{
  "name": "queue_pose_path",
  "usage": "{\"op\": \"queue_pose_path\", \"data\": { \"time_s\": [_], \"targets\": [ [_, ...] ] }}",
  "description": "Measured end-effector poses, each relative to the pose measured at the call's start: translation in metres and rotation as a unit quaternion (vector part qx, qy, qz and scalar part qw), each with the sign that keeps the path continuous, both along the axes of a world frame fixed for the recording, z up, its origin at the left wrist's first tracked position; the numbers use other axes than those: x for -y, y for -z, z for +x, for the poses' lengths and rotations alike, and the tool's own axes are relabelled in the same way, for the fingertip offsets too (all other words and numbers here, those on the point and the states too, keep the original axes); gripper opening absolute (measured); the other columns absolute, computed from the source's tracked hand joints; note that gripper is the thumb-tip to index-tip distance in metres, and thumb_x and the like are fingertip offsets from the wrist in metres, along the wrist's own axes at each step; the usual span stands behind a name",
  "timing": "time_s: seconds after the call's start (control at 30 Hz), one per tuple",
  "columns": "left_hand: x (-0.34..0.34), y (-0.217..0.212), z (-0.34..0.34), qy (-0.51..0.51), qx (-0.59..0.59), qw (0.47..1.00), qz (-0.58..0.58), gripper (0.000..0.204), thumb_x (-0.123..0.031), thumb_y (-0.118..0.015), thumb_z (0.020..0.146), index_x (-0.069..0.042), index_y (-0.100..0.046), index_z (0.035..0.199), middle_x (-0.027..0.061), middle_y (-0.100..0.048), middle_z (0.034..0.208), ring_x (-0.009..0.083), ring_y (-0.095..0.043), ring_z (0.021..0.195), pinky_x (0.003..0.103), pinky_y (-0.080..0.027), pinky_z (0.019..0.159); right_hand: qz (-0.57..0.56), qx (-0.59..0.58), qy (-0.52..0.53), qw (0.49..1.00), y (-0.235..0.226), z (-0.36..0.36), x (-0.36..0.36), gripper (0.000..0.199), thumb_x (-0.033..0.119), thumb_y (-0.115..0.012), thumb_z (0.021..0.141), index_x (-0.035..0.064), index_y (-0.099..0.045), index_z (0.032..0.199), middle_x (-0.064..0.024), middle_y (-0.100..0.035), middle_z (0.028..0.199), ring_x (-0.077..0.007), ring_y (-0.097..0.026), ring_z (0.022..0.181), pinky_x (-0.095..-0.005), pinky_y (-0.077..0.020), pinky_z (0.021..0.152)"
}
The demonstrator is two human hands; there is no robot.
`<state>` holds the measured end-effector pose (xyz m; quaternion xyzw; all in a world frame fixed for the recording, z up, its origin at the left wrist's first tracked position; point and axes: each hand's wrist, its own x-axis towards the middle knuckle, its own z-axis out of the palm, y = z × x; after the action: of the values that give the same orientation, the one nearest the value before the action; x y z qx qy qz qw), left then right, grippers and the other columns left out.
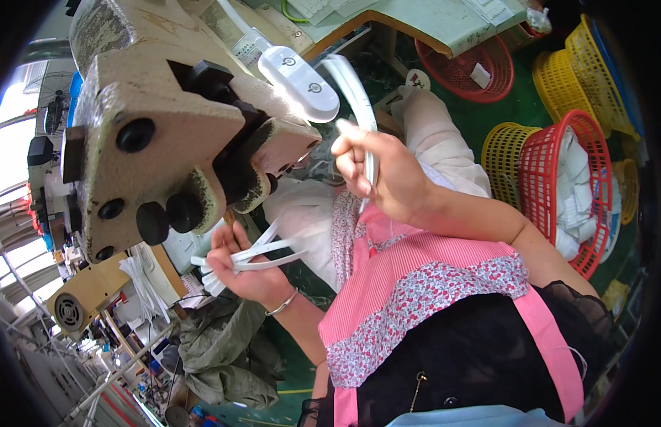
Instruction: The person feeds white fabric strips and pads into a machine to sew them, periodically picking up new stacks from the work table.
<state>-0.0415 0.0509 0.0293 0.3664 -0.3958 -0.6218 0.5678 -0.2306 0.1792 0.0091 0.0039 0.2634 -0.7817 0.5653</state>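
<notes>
My left hand [251, 276] is closed round several flat white strips [268, 248], whose ends stick out on both sides of the fingers. It is below the head of a worn beige machine [156, 114] with black knobs. Over my lap, my right hand [384, 167] is closed with the index finger and thumb together. A longer white strip [355, 89] passes through its grip, arching up beside the machine's white lamp [298, 82] and hanging a little below the hand. The strip is slightly blurred. Parts of both hands' fingertips are hidden.
A pale green table [416, 21] runs along the top. To the right stand a red basket [551, 178] of white pieces, yellow baskets [508, 153] and another red basket [480, 75]. More white strips [142, 281] hang at lower left, near grey-green cloth [220, 349].
</notes>
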Motion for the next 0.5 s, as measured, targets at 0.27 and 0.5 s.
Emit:
{"op": "queue_pose_path", "data": {
  "time_s": [0.27,0.5],
  "targets": [
    [-0.067,0.01,-0.041,0.313,0.238,0.918,-0.052,0.025,-0.003,-0.072,0.086,0.006,-0.064,0.109,-0.0062,-0.048,0.067,0.0009,-0.04,0.054,0.019,-0.027,0.048,-0.081,0.111,0.051,0.989,-0.006,0.0,0.009,0.037,0.036,-0.04,0.105,0.0042,-0.058,0.1,-0.0098,-0.062,0.087,-0.0179,-0.06,0.075,-0.0303,-0.0478,0.07],
    [-0.049,0.001,-0.056,0.237,0.097,0.965,0.048,0.014,-0.006,-0.064,0.093,0.005,-0.062,0.103,-0.004,-0.046,0.061,0.0013,-0.035,0.046,0.019,-0.023,0.043,-0.003,-0.275,0.034,0.961,-0.008,-0.008,-0.012,0.016,0.01,-0.071,0.088,-0.0013,-0.07,0.099,-0.0072,-0.07,0.087,-0.0095,-0.063,0.076,-0.0229,-0.0498,0.067]
  ]
}}
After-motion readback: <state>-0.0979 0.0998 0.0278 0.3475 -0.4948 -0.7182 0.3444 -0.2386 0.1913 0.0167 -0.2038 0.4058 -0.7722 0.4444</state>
